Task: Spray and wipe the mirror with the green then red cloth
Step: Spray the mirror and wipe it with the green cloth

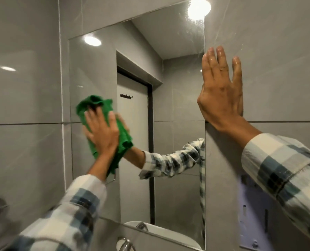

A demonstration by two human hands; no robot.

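The left hand [102,132] presses a bunched green cloth [103,124] flat against the left part of the wall mirror [177,87], fingers spread over the cloth in a loose grip. The right hand [221,91], fingers straight and holding nothing, rests on the grey tile wall [277,69] just right of the mirror's edge. This looks like the green-cloth wiping step; misty streaks at the mirror's top right suggest wiping there next, while no red cloth or spray bottle is visible.
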